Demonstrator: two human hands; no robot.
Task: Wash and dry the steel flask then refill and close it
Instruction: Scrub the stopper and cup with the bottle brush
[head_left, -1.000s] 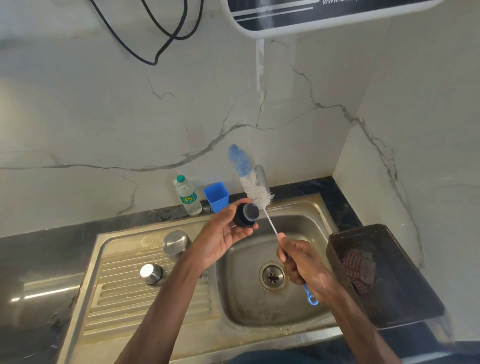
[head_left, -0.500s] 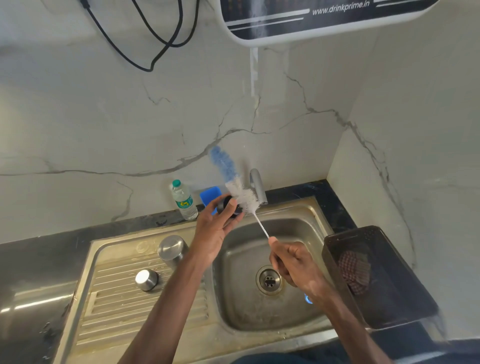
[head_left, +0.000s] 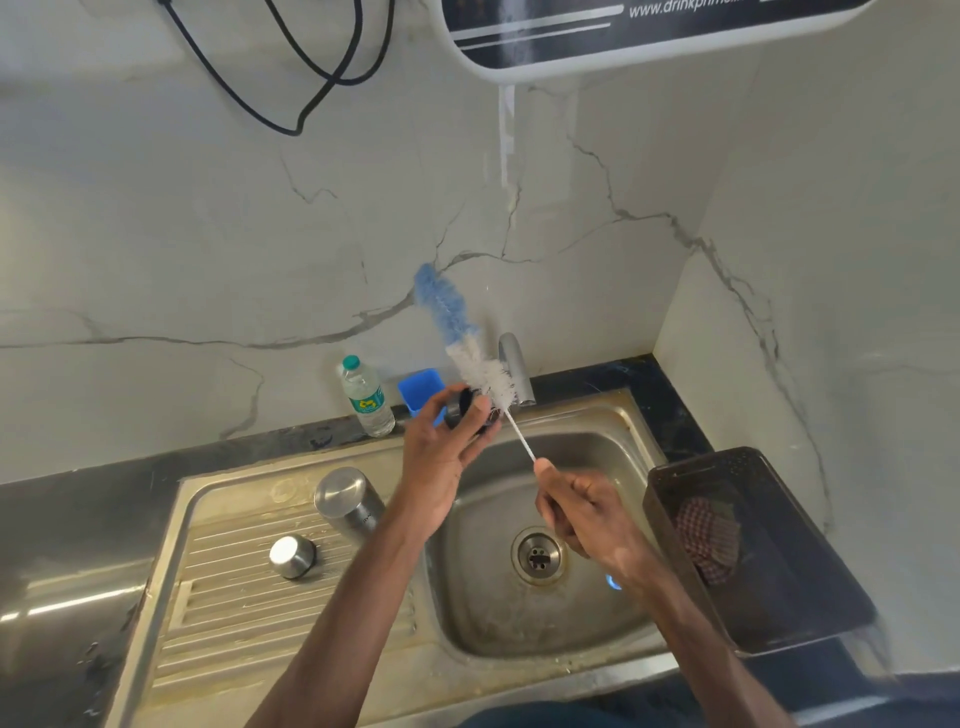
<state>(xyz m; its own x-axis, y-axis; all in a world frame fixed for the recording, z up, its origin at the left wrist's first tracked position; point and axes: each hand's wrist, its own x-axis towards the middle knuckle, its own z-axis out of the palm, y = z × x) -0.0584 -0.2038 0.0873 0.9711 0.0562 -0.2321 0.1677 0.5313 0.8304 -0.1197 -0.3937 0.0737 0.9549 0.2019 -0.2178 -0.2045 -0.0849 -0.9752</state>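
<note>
— Steel flask (head_left: 349, 501)? Where?
— Standing on end on the drain board (head_left: 223, 597), at 8 o'clock from the left hand (head_left: 439, 467). Close beside that arm, well apart from the right hand (head_left: 584, 512).
— Hands busy with what?
— Left hand curled round the dark lid (head_left: 470, 410), held up near the tap (head_left: 515, 371). Right hand tight round the thin handle of the brush (head_left: 480, 364).
— Brush pointing which way?
— From 5 o'clock up to 11 o'clock, white bristles right at the lid (blue tip sticking up past it).
— Next?
— Probably a scrub of the lid, over the sink (head_left: 467, 613). Then a reach down to 8 o'clock for the flask, easier with the left hand. Small steel cap (head_left: 292, 556) waiting near the flask, at its 7 o'clock.
</note>
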